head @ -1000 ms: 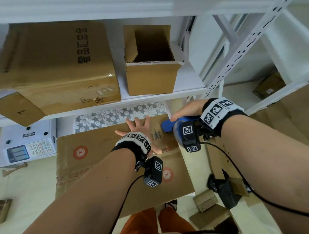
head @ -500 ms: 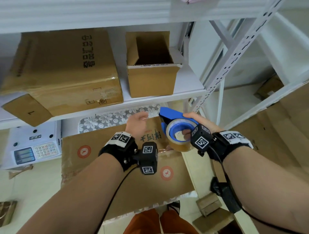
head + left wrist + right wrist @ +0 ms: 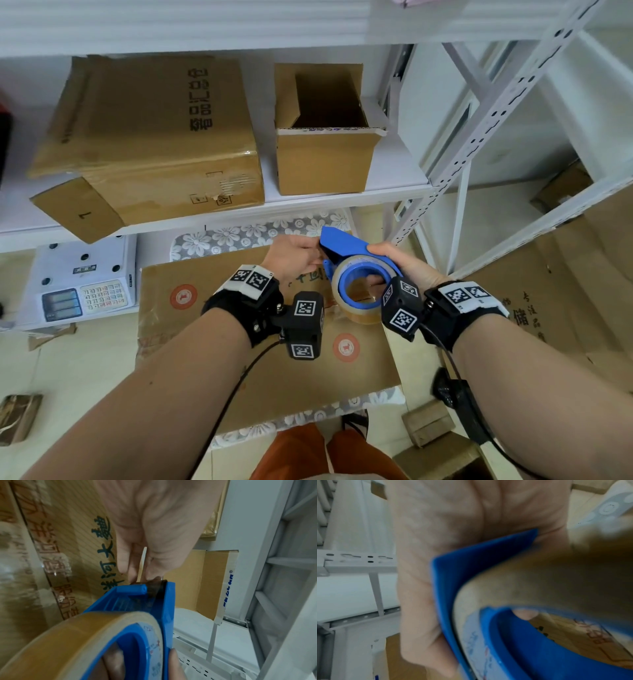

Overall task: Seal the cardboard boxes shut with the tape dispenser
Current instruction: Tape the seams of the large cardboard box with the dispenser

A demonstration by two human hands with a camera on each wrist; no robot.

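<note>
My right hand [image 3: 387, 260] grips a blue tape dispenser [image 3: 346, 246] with a roll of tan tape [image 3: 359, 308], held above a large closed cardboard box [image 3: 239, 342]. The left hand [image 3: 317, 262] meets the dispenser's front end. In the left wrist view its thumb and finger [image 3: 142, 577] pinch the loose tape end at the blue dispenser's [image 3: 137, 601] cutter. The right wrist view is blurred: the right hand [image 3: 423, 601] is wrapped round the dispenser's blue guard [image 3: 471, 568], with a fingertip showing inside the roll's core.
On the white shelf [image 3: 342, 202] above stand a big taped box [image 3: 147, 137] and a small open box [image 3: 325, 157]. A scale [image 3: 82, 291] sits at the left. A shelf upright [image 3: 479, 137], flat cardboard [image 3: 548, 308] and small boxes [image 3: 428, 425] lie to the right.
My left hand lifted off the box top, where it lay flat, and pinched the tape end. My right hand brought the dispenser up and leftward over the box.
</note>
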